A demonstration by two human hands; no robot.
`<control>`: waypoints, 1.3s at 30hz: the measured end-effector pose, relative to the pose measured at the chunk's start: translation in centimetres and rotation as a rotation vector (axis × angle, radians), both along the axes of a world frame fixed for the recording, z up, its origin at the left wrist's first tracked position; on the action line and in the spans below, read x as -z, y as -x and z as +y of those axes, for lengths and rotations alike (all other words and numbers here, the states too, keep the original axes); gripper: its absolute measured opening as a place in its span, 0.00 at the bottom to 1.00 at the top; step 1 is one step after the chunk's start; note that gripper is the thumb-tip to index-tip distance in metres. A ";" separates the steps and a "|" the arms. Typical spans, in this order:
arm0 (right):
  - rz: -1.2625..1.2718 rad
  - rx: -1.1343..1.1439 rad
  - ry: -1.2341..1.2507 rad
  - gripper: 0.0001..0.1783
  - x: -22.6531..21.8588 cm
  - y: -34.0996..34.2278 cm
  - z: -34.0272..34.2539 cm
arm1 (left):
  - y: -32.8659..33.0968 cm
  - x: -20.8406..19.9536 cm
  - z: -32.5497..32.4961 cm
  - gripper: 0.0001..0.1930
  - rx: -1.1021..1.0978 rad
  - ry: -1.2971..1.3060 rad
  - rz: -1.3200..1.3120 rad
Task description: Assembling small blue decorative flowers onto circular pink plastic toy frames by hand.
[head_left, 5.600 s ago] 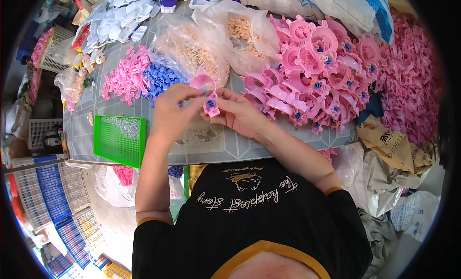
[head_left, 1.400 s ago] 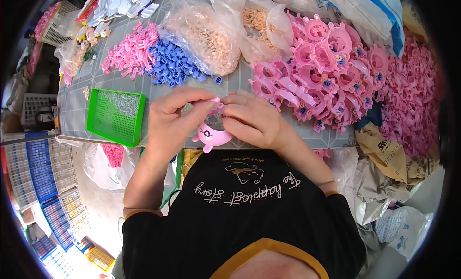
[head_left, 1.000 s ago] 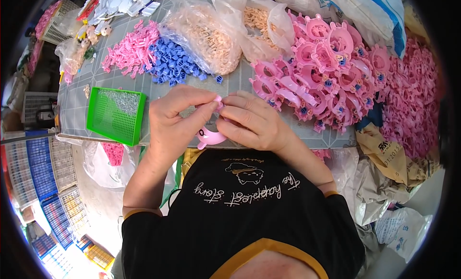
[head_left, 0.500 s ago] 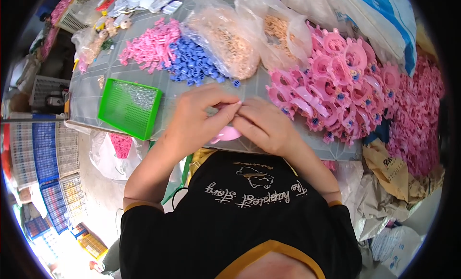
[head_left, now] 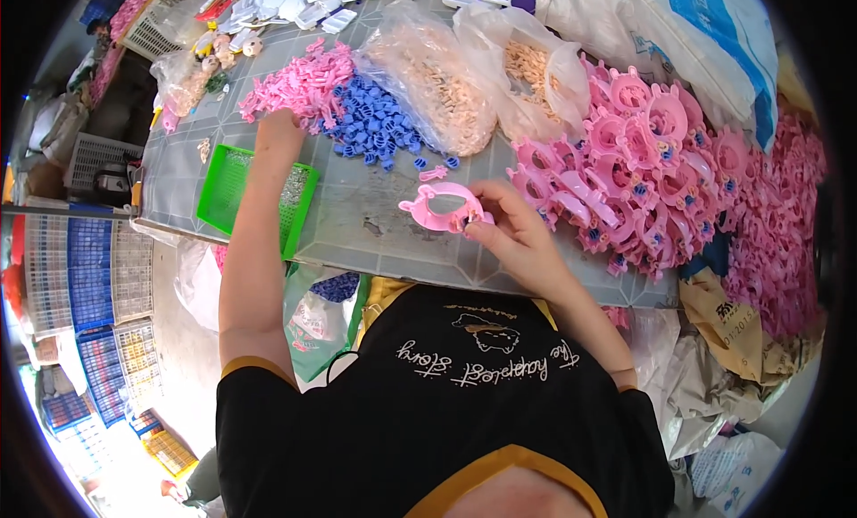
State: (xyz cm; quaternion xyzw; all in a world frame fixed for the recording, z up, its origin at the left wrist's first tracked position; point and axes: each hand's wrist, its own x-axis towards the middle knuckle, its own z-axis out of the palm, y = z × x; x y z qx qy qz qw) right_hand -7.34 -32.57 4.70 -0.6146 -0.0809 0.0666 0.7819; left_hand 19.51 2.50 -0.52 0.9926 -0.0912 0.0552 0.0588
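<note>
My right hand is closed on a pink plastic frame with a large oval opening and small knobs on its rim. My thumb and fingers grip its right end, above the near part of the table. Just behind the frame, a small pink plastic piece lies on the tabletop. My left arm stretches forward over the green tray, and my left hand is at the near edge of a pile of small pink pieces. The fingers of that hand are hidden from view. Small blue plastic parts are heaped beside the pink pile.
Clear bags of beige pieces stand at the back. A large heap of pink frames fills the table's right side. White parts lie at the far edge. Plastic crates stand left of the table.
My hands have parted. The left has moved forward and left to the pink pile; the right has shifted slightly right, keeping the pink frame, which now shows fully.
</note>
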 end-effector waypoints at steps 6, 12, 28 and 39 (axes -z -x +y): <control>-0.181 0.223 -0.057 0.24 1.5 1.0 -1.1 | -0.2 0.3 0.3 0.13 -0.055 0.111 0.001; -0.201 0.313 0.042 0.22 2.2 0.7 -1.8 | 7.6 -7.0 -7.3 0.09 0.047 0.614 0.011; -0.961 0.347 0.718 0.14 -0.3 0.2 -1.0 | 20.0 -10.5 -15.5 0.09 0.707 1.085 0.209; -0.989 0.325 0.782 0.15 0.1 0.3 -1.3 | 20.2 -10.2 -15.7 0.12 0.851 0.846 0.004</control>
